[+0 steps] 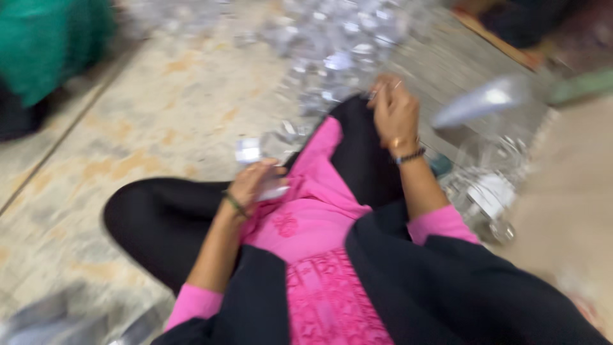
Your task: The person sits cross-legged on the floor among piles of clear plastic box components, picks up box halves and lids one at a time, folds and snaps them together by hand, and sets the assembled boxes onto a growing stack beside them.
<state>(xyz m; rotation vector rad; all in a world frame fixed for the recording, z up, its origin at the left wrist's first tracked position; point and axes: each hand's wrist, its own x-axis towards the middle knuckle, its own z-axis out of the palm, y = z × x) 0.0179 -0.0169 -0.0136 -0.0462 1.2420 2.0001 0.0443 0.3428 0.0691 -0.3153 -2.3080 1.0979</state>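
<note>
Tiled floor (128, 147), left hand (252, 185) fingers around clear plastic piece (271, 190), right hand (394, 112) fingers' grip unclear.

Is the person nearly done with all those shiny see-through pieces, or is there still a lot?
Hard to say what is finished: the picture is blurred and no sorted stack shows. In hand: the left hand holds a small clear piece on the lap, and the right hand reaches to the big shiny pile on the floor. Left: that pile looks large, so probably plenty remains.
</note>
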